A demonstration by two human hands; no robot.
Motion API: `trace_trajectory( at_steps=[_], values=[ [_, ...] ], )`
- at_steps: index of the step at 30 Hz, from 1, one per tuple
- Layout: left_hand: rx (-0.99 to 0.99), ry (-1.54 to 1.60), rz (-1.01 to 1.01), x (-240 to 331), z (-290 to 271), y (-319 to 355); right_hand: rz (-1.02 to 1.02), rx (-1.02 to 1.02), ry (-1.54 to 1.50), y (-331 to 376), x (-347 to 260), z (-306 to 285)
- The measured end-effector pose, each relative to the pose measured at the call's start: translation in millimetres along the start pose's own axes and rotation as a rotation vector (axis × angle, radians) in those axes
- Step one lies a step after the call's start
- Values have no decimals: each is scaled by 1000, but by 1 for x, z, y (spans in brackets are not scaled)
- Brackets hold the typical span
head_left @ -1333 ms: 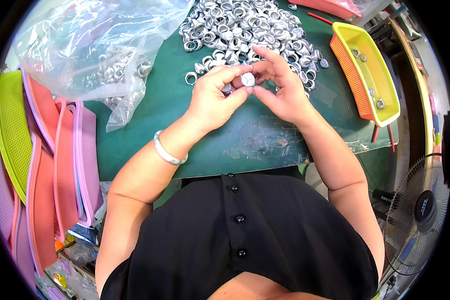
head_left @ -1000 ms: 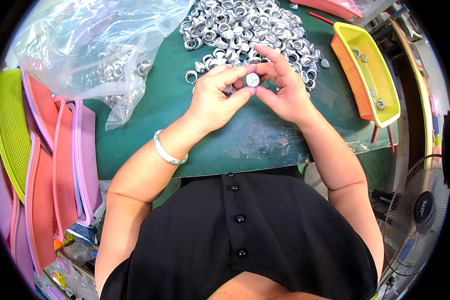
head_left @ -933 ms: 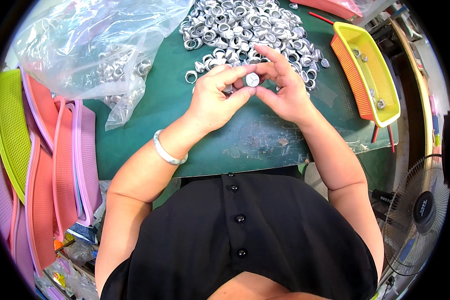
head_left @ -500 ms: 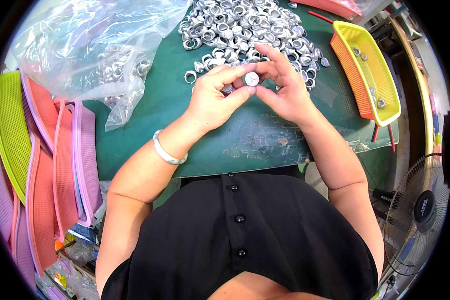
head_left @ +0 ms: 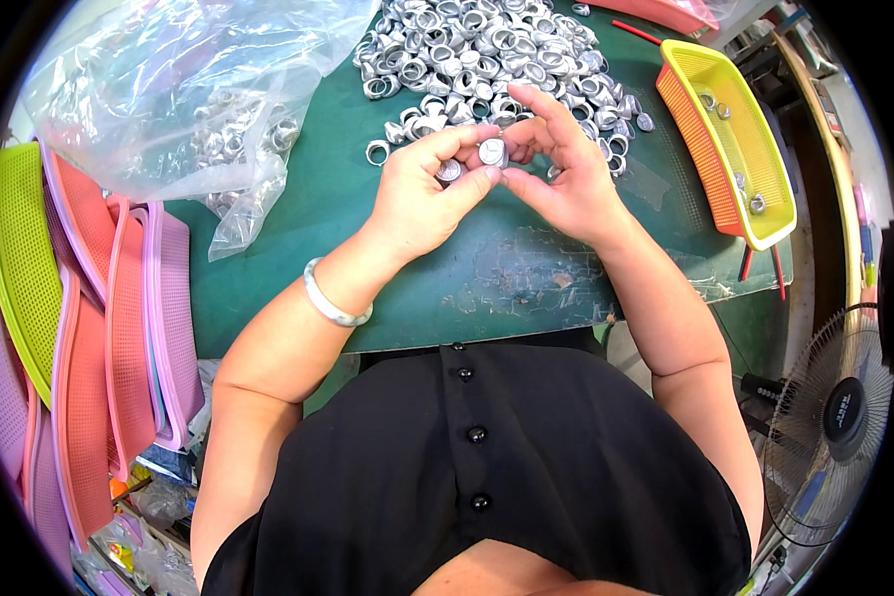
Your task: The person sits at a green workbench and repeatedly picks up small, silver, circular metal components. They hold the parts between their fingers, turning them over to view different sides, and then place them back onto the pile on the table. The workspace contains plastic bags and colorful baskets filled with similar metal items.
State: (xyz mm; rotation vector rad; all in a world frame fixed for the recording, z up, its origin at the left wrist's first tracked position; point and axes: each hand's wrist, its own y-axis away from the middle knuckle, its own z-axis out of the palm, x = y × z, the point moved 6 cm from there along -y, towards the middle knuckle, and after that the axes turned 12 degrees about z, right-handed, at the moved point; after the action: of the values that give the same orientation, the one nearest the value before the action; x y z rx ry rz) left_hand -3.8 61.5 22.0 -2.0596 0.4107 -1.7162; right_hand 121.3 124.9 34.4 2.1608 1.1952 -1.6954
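A silver-grey ring (head_left: 493,152) with a round, flat, marked face sits between the fingertips of both hands, above the front of the pile. My left hand (head_left: 422,194) pinches it from the left, with thumb and forefinger at its edge. From the other side my right hand (head_left: 573,179) grips it with thumb and bent fingers, one finger raised. Inside the curl of my left hand shows a second ring (head_left: 450,171); whether it is held there is hard to tell. A heap of similar rings (head_left: 487,60) lies just beyond both hands.
A green tabletop (head_left: 407,308) carries the heap. To the left lies a clear plastic bag (head_left: 238,129) with more rings inside. On the right stands a yellow-and-orange basket (head_left: 725,149) holding a few rings. Stacked plastic baskets (head_left: 119,328) fill the left side; a fan (head_left: 834,417) is at lower right.
The ring between my fingertips has tilted and shifted slightly left, showing more of its side. The second ring in my left hand's curl is more exposed. My arms have barely moved.
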Motion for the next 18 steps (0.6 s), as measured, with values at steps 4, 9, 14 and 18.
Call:
trace_trajectory(
  at_steps=[4,9,14,18],
  values=[
    [29,145,-151,-12,0,2,15,19,29,1,-2,-3],
    [79,404,-358,-16,3,4,40,10,48,1,-4,-3],
    [107,482,-413,-20,3,5,10,49,8,1,-4,-3],
    [94,489,-377,-20,2,4,-6,51,0,1,-4,-4]
  ],
)
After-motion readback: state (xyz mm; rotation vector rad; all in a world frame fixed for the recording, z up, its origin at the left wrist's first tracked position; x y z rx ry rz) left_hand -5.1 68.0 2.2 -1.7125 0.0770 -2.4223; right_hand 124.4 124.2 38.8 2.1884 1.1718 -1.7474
